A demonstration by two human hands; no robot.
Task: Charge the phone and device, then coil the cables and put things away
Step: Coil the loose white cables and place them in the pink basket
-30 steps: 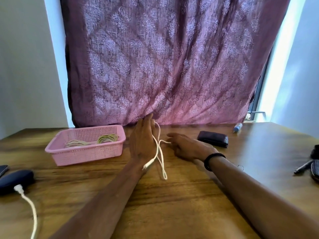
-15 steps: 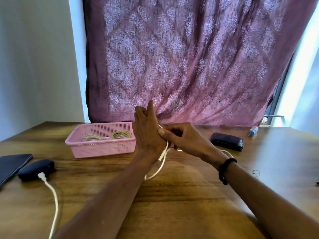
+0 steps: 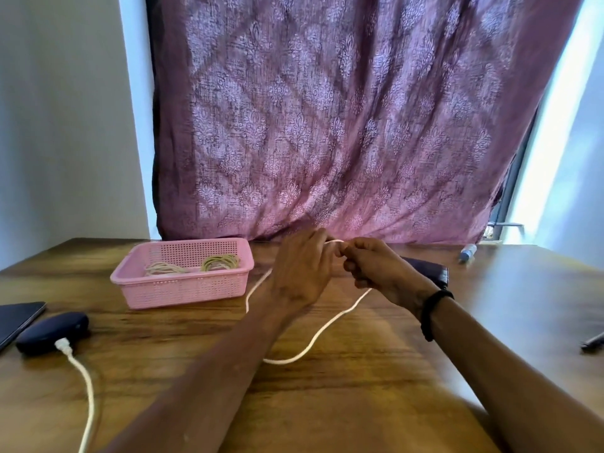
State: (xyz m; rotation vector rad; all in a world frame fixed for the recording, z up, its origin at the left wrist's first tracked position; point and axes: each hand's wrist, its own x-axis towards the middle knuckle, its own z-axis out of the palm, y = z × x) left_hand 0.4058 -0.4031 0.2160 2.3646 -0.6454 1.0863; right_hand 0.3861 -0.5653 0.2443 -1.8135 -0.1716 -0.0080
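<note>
Far left on the bench (image 3: 327, 403), the phone (image 3: 19, 318) lies flat at the edge, and just beside it the dark device (image 3: 52, 331) has a second white cable (image 3: 86, 387) plugged in, running to the near edge, same as half a second ago. Next, the pink basket (image 3: 183, 289) with two pale coils (image 3: 192, 264) inside. Centre now: the left hand (image 3: 300, 273) has tipped from upright to leaning right, fingers loosely curled with the white cable (image 3: 313, 338) looped over them. The right hand (image 3: 379, 269), black band (image 3: 431, 312) on its wrist, has its grip pinched on that cable close to the left fingertips; before, it reached across the left wrist. The cable's slack has swung out wider, trailing down onto the bench between the forearms. Behind the right hand, a dark wallet (image 3: 434, 269); farther right, a small bottle (image 3: 467, 251); at the right edge, a pen (image 3: 593, 343).
</note>
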